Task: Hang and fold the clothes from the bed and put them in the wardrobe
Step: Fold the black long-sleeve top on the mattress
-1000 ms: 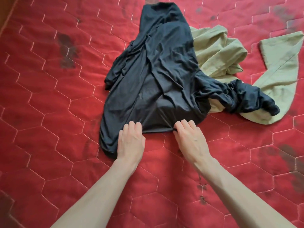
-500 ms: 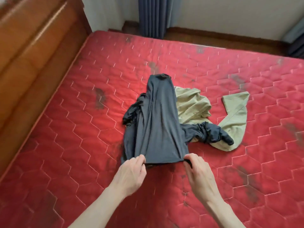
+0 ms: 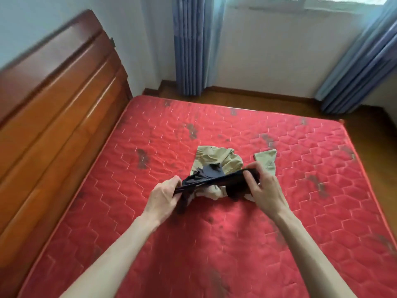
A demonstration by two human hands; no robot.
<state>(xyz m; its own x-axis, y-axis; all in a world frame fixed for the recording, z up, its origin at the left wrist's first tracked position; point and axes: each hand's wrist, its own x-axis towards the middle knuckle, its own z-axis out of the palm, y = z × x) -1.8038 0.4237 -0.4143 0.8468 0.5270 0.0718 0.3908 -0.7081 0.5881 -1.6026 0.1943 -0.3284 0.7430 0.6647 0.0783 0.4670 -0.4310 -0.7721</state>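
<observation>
Dark garment (image 3: 211,179): thin, soft fabric, judged light and limp; sags and bunches wherever unsupported. Raised above the middle of the bed (image 3: 300,244), stretched between the hands along one edge. Left hand (image 3: 164,197) pinches one end; right hand (image 3: 265,190) grips the other, fingers curled over the cloth. Best taken at hem or shoulder corners, kept taut. Khaki garment (image 3: 223,157): crumpled, lying on the bed just behind, toward its far edge.
</observation>
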